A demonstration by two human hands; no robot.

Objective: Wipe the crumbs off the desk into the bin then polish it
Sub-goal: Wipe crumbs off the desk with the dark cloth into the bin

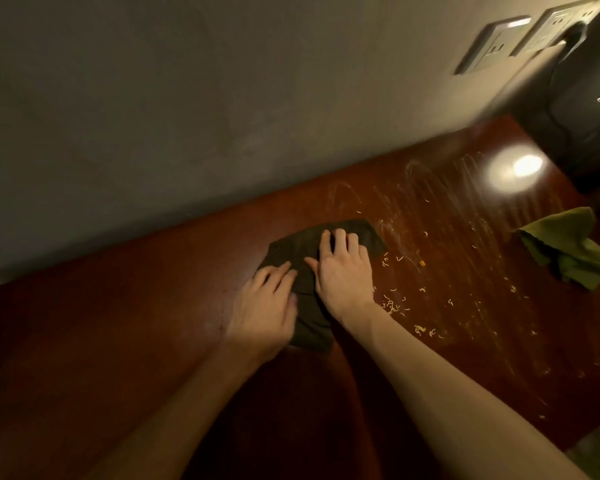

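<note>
Both hands, left [264,303] and right [343,271], press flat with straight fingers on a dark, soft cloth [291,249] mid-desk [118,341] — pale curly crumbs [392,306] lie just right on shiny red-brown wood.

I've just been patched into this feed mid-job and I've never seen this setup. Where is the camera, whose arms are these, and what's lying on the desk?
There is no machine here. The two bare arms belong to a person, and the single picture comes from a camera worn on their head, looking forward and down. The left hand and the right hand both lie flat on a dark, spread-out cloth, pressing it against the reddish-brown wooden desk; neither hand grips it. To the right of that cloth lie pale, noodle-like crumbs and whitish streaks. Farther right sits a crumpled green cloth, untouched. White wall sockets are on the grey wall. No bin shows in this view.
</note>
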